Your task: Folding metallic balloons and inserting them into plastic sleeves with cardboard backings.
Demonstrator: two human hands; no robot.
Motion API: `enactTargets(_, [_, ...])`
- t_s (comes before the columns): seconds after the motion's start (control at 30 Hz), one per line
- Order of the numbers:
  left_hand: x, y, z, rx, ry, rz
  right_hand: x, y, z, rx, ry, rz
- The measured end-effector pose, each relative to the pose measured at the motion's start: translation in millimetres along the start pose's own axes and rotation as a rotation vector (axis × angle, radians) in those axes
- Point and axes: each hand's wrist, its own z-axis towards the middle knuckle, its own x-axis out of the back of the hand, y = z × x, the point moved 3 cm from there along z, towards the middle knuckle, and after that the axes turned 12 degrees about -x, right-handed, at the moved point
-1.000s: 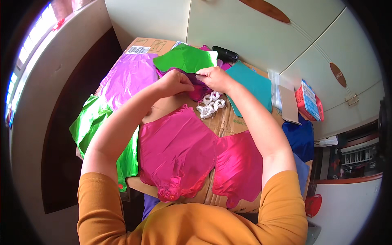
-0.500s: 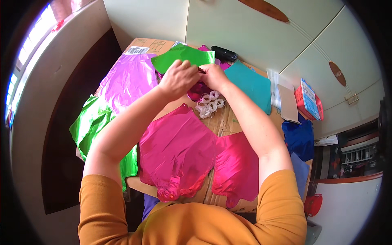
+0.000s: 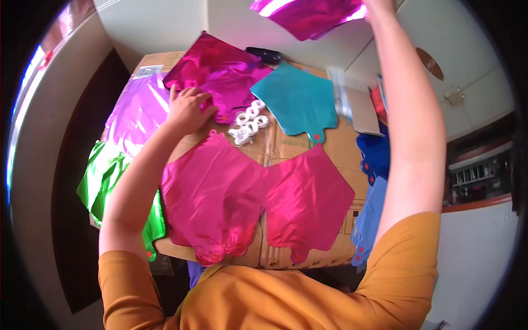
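My left hand (image 3: 188, 111) rests with its fingers apart on the near left edge of a flat, shiny magenta foil balloon (image 3: 228, 69) at the back. High at the upper right, my right hand (image 3: 378, 6), cut off by the picture's edge, grips another magenta foil balloon (image 3: 313, 17), lifted off the table. Just right of my left hand lie several coils of white ribbon (image 3: 250, 124). Closer to me, two flat pink foil balloons (image 3: 214, 192) spread side by side, their tabs toward me.
A cardboard sheet (image 3: 280, 256) covers the table. On it lie a teal balloon (image 3: 297, 99), a lilac one (image 3: 137, 110) and a crumpled green one (image 3: 104, 176). Blue balloons (image 3: 371, 214) hang at the right edge. A black object (image 3: 265, 55) sits by the cabinet doors (image 3: 165, 25).
My hands have separated: the right rose to the upper right with a magenta balloon, and the left stayed over the left side. The green balloon at the back is out of sight; magenta foil shows there.
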Motion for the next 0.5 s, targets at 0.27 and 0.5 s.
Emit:
enactTargets(0.27, [41.9,112.4,39.2,-0.610,0.423,-0.345,71.3,71.3,-150.9,0.715,-0.401,-0.510])
enactTargets(0.5, [-34.2,209.7,74.3,-0.967,0.085,-0.228,62.7,171.2,-212.8,0.566,-0.601,-0.532])
